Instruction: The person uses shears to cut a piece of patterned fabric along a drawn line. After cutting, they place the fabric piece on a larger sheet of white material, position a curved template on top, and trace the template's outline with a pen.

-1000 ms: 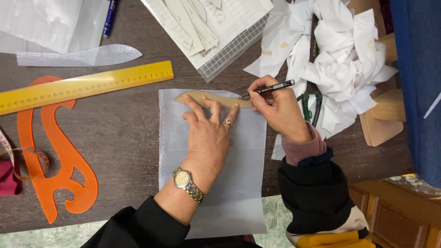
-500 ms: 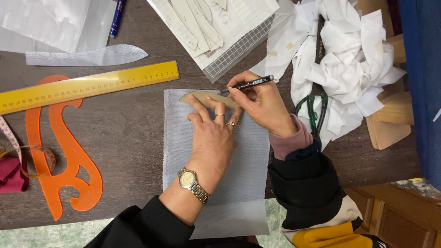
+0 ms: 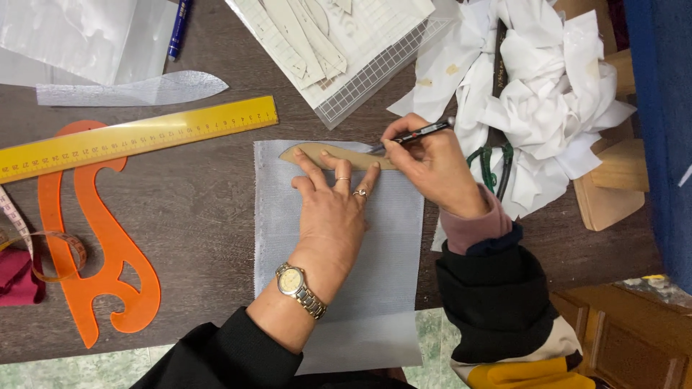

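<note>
From the head view, my left hand [image 3: 333,209] lay flat with fingers spread, pinning the tan curved template [image 3: 317,153] to the pale interfacing sheet [image 3: 393,238] so it couldn't slip — my right hand [image 3: 432,167] pinched the pen [image 3: 411,135], its tip at the template's edge.

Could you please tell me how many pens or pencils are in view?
2: a black pencil in the right hand, and a blue pen at the table's top left. Others may be hidden under the papers.
</note>
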